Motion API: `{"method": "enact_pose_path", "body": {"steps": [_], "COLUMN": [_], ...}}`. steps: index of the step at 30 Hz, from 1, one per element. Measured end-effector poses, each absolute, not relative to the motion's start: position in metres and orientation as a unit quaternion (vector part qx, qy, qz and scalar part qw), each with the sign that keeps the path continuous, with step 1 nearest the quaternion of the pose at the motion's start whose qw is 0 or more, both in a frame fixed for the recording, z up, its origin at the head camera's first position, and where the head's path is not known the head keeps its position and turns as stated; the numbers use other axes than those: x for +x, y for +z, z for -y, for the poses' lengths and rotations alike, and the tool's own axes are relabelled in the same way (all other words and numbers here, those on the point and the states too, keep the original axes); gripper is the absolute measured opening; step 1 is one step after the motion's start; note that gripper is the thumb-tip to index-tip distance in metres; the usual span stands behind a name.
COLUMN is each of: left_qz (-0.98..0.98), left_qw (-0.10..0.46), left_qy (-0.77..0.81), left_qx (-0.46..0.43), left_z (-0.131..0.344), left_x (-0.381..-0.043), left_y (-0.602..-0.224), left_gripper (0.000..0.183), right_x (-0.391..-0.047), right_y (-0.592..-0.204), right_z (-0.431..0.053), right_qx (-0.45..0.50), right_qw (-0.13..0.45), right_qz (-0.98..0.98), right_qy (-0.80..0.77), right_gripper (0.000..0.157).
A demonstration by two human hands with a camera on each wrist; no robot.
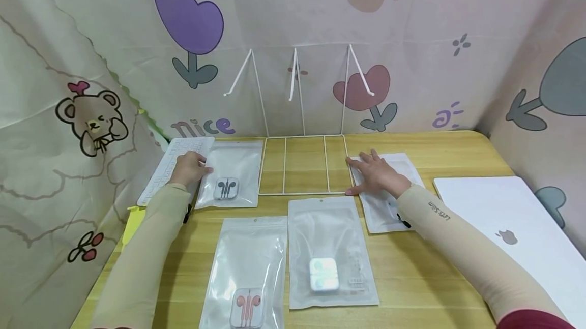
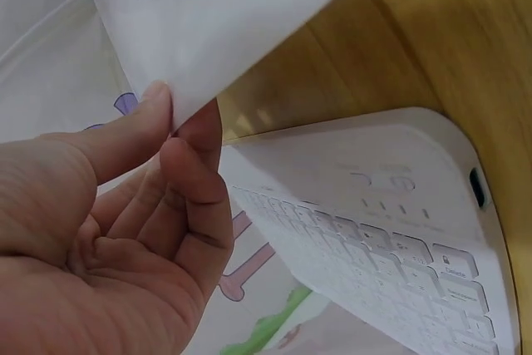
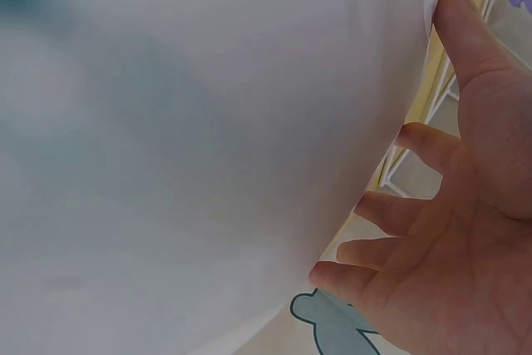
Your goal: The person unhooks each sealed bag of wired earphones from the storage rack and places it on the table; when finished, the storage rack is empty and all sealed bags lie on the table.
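My left hand (image 1: 186, 169) pinches the left edge of a clear-fronted pouch (image 1: 242, 161) between thumb and fingers. Black earphones in a square case (image 1: 226, 188) lie inside it. In the left wrist view the pinched pouch corner (image 2: 199, 31) is lifted above a white keyboard (image 2: 374, 205). With fingers spread, my right hand (image 1: 377, 174) rests on another white pouch (image 1: 405, 166) at the right; its contents are mostly hidden by the arm. The fingertips lie along that pouch's left edge, beside a white wire rack (image 1: 293, 193).
Three prongs (image 1: 293, 75) rise from the rack's back. Nearer me lie a pouch with pink earphones (image 1: 247, 306) and a pouch with a white square case (image 1: 324, 274). A white laptop (image 1: 476, 197) lies at the right. Patterned cloth (image 1: 284, 8) encloses the back and sides.
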State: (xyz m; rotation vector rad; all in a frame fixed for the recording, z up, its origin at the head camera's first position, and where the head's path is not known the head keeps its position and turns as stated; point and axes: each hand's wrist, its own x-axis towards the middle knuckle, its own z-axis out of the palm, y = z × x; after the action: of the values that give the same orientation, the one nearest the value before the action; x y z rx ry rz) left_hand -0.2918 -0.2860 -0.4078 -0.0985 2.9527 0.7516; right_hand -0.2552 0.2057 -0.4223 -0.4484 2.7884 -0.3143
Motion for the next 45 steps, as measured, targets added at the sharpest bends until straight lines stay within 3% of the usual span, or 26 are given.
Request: {"method": "enact_pose_path", "body": {"steps": [45], "left_qz": [-0.977], "left_qw": [0.056], "left_qy": [0.201], "left_qx": [-0.043], "left_z": [0.277], "left_x": [-0.287], "left_y": [-0.402], "left_gripper": [0.036], "right_x": [-0.259], "right_y": [-0.424], "right_z": [-0.207], "right_qx": [-0.155], "right_qw": [0.158], "right_qz": [-0.969], "right_qy": [-0.109], "right_gripper": [0.103]}}
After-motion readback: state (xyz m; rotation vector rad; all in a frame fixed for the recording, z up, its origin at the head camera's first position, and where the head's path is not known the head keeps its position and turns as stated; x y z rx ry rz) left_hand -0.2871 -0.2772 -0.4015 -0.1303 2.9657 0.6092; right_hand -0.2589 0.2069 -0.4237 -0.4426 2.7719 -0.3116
